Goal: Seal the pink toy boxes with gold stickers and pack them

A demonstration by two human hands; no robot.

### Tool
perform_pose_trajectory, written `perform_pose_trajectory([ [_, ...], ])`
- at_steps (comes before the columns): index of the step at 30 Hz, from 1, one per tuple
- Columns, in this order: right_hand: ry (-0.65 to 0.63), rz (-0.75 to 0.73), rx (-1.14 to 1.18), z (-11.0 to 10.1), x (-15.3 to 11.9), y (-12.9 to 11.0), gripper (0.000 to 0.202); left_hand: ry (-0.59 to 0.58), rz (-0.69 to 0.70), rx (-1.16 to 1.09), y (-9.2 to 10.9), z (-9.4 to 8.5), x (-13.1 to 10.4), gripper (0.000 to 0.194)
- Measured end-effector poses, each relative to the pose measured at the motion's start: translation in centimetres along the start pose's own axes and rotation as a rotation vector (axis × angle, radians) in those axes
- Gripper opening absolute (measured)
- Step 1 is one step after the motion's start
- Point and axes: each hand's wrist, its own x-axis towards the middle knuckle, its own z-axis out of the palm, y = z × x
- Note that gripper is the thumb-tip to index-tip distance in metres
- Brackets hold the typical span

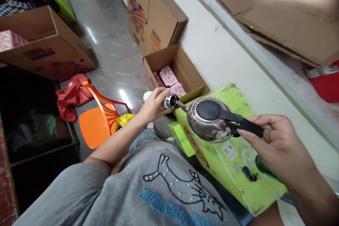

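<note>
My left hand (156, 104) is wrapped around a pale green thermos bottle (167, 101), its steel mouth uncovered and turned toward the right. In my right hand (275, 144) is the black handle of a shiny steel kettle (209, 127) with a dark lid. The kettle's thin spout reaches to the bottle's mouth, and its tip appears to be inside the rim. Whether liquid is flowing, I cannot tell. Below the kettle stands a lime-green box (233, 180) with a white label and small items on top, including keys (250, 174).
An open carton (190, 74) holding pink packs (168, 76) stands behind the bottle, beside flattened cartons (156, 17) against the wall. An orange chair (96, 123) with a red cloth (69, 97) is at left, near another open carton (58, 53). Cardboard (291, 17) lies on the right ledge.
</note>
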Motion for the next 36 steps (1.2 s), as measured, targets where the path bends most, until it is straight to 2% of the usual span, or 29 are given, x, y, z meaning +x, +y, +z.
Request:
perform_pose_trajectory([
  [3,-0.045,0.001,-0.03,0.0,-1.0,-1.0,0.049,-0.04,-0.039,0.01,-0.3,1.4,-0.5,0.075],
  [8,-0.04,0.05,-0.154,0.1,-2.1,-2.5,0.042,-0.079,-0.079,-0.046,-1.2,3.7,-1.5,0.077],
  [13,-0.056,0.063,-0.252,0.3,-2.6,-2.7,0.042,-0.089,-0.075,-0.124,-1.9,5.0,-2.5,0.078],
  [17,-0.079,0.042,-0.237,0.4,-2.8,-2.1,0.044,-0.077,-0.075,-0.133,-2.1,5.1,-3.1,0.074],
  [28,-0.118,-0.15,-0.155,1.6,-3.3,-0.1,0.033,-0.113,-0.151,-0.141,-2.3,4.3,-4.6,0.077],
  [32,-0.11,-0.135,-0.067,1.5,-3.8,1.7,0.033,-0.17,-0.206,-0.139,-2.3,4.2,-4.7,0.08],
  [36,-0.086,-0.081,-0.033,1.4,-4.5,3.4,0.036,-0.194,-0.195,-0.134,-2.1,4.4,-4.8,0.08],
])
